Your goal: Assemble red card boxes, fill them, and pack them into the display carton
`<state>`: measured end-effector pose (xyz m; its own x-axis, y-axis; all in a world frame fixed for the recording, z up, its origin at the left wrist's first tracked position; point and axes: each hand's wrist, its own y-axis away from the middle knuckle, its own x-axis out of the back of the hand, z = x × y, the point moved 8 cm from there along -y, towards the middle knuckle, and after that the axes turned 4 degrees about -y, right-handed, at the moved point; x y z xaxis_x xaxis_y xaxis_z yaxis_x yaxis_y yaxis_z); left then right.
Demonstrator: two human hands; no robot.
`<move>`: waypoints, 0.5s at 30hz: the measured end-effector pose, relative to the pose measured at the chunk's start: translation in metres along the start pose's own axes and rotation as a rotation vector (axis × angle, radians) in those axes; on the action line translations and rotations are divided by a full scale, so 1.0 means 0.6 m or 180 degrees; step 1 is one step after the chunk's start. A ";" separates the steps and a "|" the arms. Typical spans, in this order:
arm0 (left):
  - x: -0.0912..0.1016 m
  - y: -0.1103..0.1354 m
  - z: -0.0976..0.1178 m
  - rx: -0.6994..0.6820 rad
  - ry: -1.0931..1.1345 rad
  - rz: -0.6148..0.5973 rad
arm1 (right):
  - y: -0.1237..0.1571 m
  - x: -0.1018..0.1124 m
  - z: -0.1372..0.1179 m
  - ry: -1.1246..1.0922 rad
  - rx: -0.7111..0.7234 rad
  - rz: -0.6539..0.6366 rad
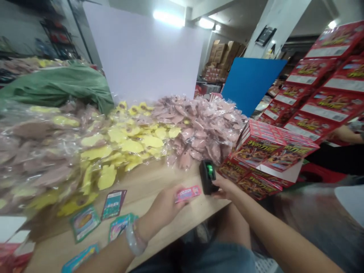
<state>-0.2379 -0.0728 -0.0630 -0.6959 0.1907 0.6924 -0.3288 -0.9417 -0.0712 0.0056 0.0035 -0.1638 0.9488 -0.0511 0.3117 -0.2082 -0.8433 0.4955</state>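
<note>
My left hand (163,210) pinches a small pink card (187,194) by its near end, over a light wood table (142,182). My right hand (224,188) is closed around a black handheld scanner (207,176) with a green-lit top, a short way to the right of the card. The two are close but not touching. Several printed trading cards (84,223) lie loose on the table near my left wrist, which wears a clear bangle (135,239).
Heaps of pink and yellow items in clear plastic bags (136,144) fill the far table. Red printed display boxes (264,151) stand at the right, with more stacked behind. A green cloth, white and blue boards, cartons, and a co-worker's arm (345,134) are beyond.
</note>
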 end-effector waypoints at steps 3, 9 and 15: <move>0.008 -0.007 -0.004 0.0090 -0.0057 -0.0095 | 0.025 -0.002 0.018 -0.0568 0.0112 -0.0044; 0.004 -0.013 -0.010 0.0268 -0.0251 0.0019 | 0.125 -0.040 0.031 -0.1022 0.0632 0.0110; -0.017 0.000 0.004 0.0272 -0.0370 -0.0110 | 0.190 -0.166 -0.034 -0.1342 0.0803 -0.0273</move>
<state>-0.2291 -0.0752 -0.0686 -0.6048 0.1947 0.7722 -0.2923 -0.9562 0.0121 -0.1174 -0.0767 -0.1215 0.9843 -0.1438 -0.1025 -0.1106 -0.9544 0.2773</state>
